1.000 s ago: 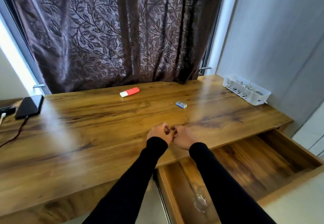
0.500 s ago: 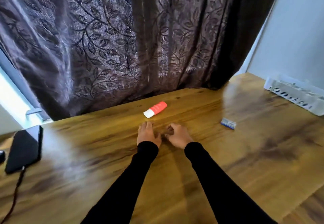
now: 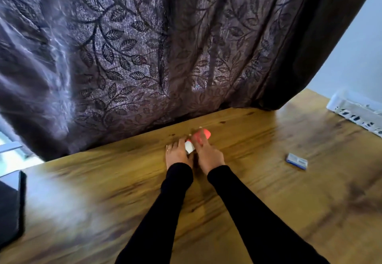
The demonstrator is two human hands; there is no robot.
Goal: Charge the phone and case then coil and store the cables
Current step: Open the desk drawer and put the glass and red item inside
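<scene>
A red case with a white end (image 3: 203, 134) lies on the wooden desk (image 3: 268, 201) near the curtain. My right hand (image 3: 209, 155) reaches over its red part, fingers wrapped across it. My left hand (image 3: 177, 154) lies flat beside it, fingers touching the white end. The black phone (image 3: 10, 206) lies at the desk's far left edge, partly cut off by the frame. No cable shows in this view.
A small blue and white box (image 3: 297, 161) lies on the desk to the right of my hands. A white perforated basket (image 3: 351, 112) stands at the back right by the wall. A dark leaf-patterned curtain (image 3: 144, 57) hangs behind the desk.
Both hands have moved forward across the desk from its front edge to the red case. My view has swung up and closer; the open drawer has left the frame.
</scene>
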